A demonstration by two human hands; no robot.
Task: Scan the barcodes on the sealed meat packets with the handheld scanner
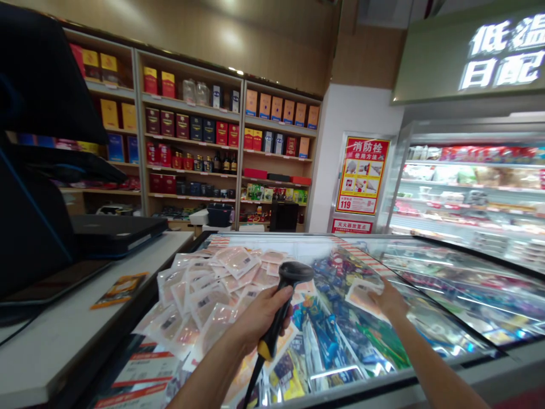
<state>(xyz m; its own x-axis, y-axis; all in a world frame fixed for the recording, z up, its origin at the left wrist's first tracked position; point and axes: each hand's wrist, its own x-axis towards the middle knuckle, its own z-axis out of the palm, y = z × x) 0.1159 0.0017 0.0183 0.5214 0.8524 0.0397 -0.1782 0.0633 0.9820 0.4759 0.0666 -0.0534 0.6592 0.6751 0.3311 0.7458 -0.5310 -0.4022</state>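
My left hand (pixel 268 315) is wrapped round the handle of a barcode scanner (pixel 293 274), black with a yellow base, its cord hanging down. To the right, my right hand (pixel 389 301) grips the edge of a flat clear packet (pixel 361 295) with something pale pink inside and holds it over the freezer's glass top. A heap of similar packets (pixel 213 284) lies on the glass to the left of the scanner. What exactly the packets contain I cannot make out.
Below the glass of the chest freezer (pixel 426 352) lie colourful bags. At left a counter (pixel 55 352) carries a dark checkout machine (pixel 38 142) and an orange packet (pixel 119 289). Shelves of boxes (pixel 191 125) stand behind; a lit refrigerated case (pixel 472 193) is at right.
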